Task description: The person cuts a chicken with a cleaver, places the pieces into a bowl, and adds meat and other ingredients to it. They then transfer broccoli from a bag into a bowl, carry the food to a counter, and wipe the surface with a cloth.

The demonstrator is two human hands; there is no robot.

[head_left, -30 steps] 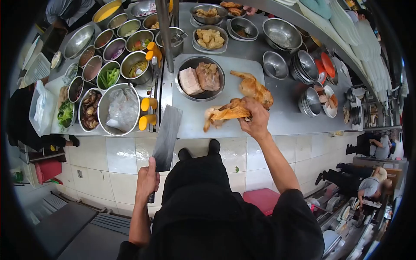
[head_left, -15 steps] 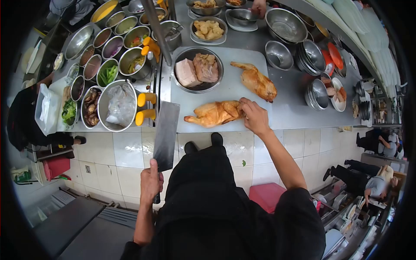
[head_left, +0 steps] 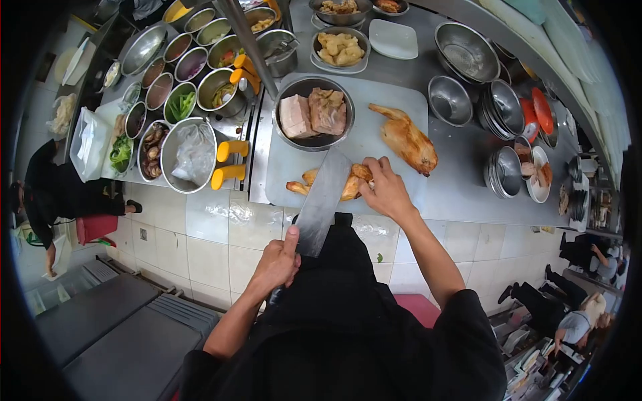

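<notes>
My left hand [head_left: 277,264] is closed round the handle of a cleaver [head_left: 321,204]. Its broad blade slants up across the near roast chicken half [head_left: 351,190] and hides the middle of it. At the right end of that chicken, my right hand [head_left: 389,194] grips the browned meat with bent fingers. Both lie over a white cutting board [head_left: 281,190]. Farther back on the board rests a second roast chicken half [head_left: 404,139]. Left of it stands a metal bowl [head_left: 277,139] with two thick blocks of cooked meat.
Several metal pots of ingredients crowd the left, with yellow handles [head_left: 231,150] jutting toward the board. A plate of pale pieces [head_left: 340,50] and a white square plate [head_left: 393,39] sit behind. Stacked metal bowls [head_left: 505,172] stand right. A person [head_left: 60,194] bends at far left.
My left hand has brought the cleaver rightward over the near chicken. My right hand stays at its end. The metal bowl and another person's hand at the back are gone, leaving a white plate.
</notes>
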